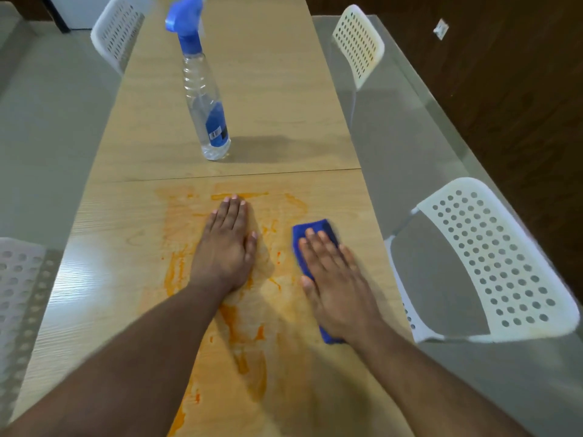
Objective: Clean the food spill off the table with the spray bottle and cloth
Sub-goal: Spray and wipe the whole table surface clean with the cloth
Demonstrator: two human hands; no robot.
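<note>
Smeared orange food spill (239, 310) streaks the pale wooden table (104, 247); left hand (225, 247) lies flat on it, fingers straight and together. Right hand (334, 279), fingers straight, presses the folded blue cloth (315, 228), long axis running away, near the right edge. Clear spray bottle with blue trigger head (203, 99) stands beyond, upright.

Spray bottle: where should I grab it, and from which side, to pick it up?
Probably round the ribbed clear waist of the spray bottle, just below the blue trigger head. It stands upright beyond the orange spill, so reach straight forward over the table. The left hand lies flat and free; the right hand presses the blue cloth.
</note>
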